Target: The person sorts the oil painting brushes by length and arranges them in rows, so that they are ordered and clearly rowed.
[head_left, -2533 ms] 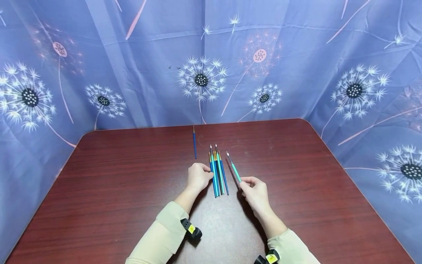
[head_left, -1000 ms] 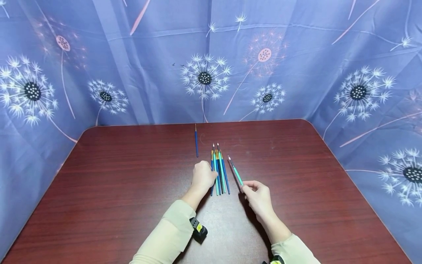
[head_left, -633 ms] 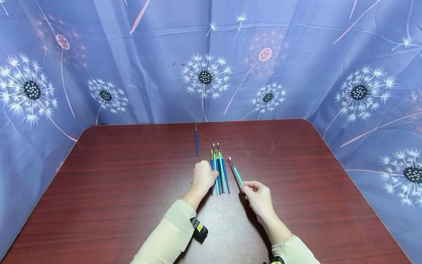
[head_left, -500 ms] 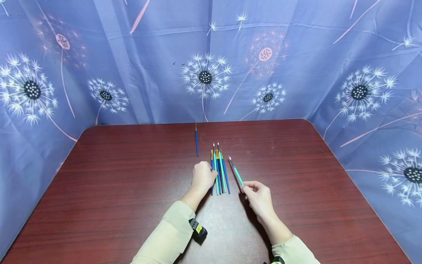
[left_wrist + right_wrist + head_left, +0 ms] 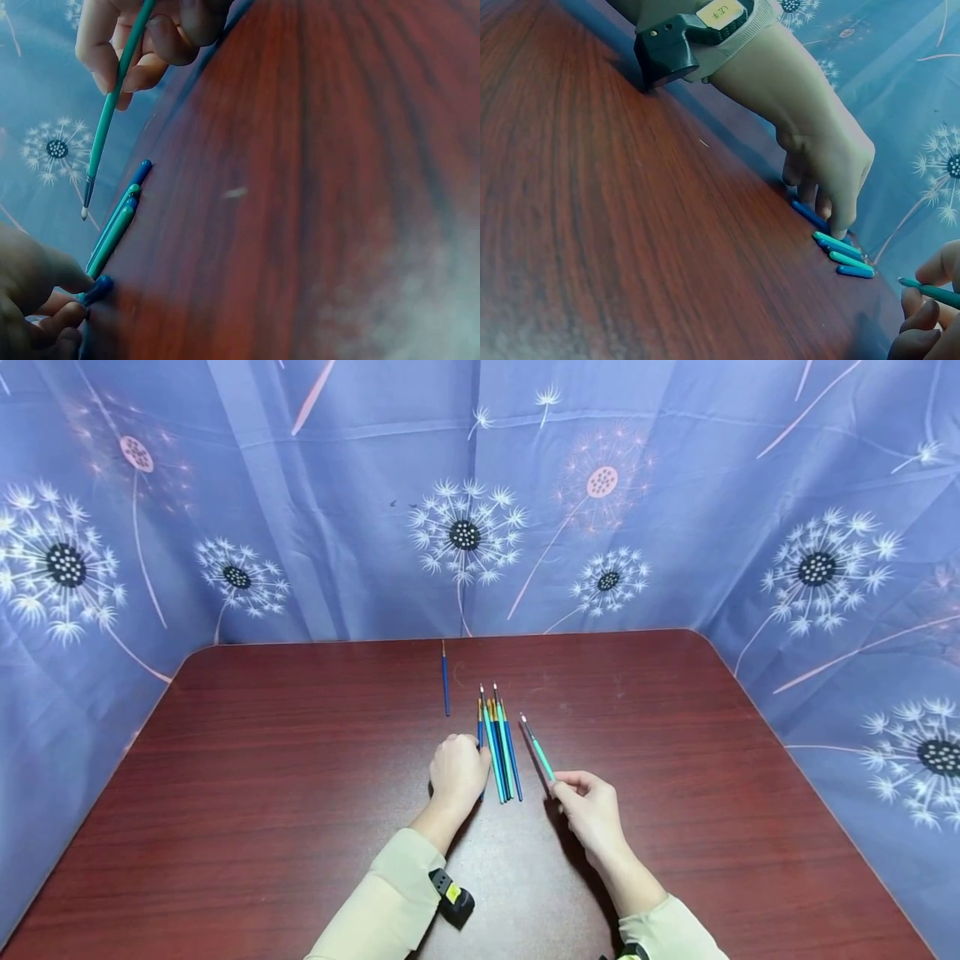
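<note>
In the head view my left hand [image 5: 459, 777] is at the left side of a close group of paintbrushes [image 5: 501, 760] with blue and teal handles. Its thumb and fingers pinch the leftmost blue paintbrush [image 5: 99, 289] near its handle end, as the left wrist view shows. Part of that handle is hidden under the hand. To the right, my right hand [image 5: 588, 810] holds a teal paintbrush [image 5: 538, 753] by its handle between thumb and fingers. This brush slants up and left, its pale tip pointing toward the back of the table.
A single blue paintbrush [image 5: 446, 685] lies near the back edge of the dark red wooden table [image 5: 247, 777]. Behind and beside the table hangs a blue curtain [image 5: 337, 527] with a dandelion print. A black wrist camera [image 5: 452, 897] sits on the left sleeve.
My left hand has shifted slightly left and toward me since half a second ago. The teal brush beside it now slants, its handle end further right. The right hand holds still.
</note>
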Demonstrator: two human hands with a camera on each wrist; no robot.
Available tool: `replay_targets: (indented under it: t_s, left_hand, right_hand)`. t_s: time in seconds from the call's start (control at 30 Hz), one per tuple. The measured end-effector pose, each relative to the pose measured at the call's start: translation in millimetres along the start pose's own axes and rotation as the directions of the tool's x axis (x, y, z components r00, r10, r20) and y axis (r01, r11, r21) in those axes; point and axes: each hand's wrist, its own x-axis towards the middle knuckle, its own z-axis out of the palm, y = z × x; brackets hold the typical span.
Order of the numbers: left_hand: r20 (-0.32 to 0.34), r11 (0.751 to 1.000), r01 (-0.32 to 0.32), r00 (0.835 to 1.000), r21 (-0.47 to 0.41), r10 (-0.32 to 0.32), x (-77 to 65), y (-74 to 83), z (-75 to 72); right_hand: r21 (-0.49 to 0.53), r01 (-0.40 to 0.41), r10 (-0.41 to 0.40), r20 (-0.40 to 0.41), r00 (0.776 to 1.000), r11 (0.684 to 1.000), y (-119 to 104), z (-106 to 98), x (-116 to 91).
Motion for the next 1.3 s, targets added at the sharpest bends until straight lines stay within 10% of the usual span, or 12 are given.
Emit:
replay_targets:
  t_s: [1.3]
  left_hand:
    - [0.026, 0.999, -0.025, 0.999, -0.021, 0.025, 4.4, -1.7, -1.6]
  right_hand:
    - [-0.132, 0.076, -0.078, -0.015, 0.997, 0.988, 6, -1, -9]
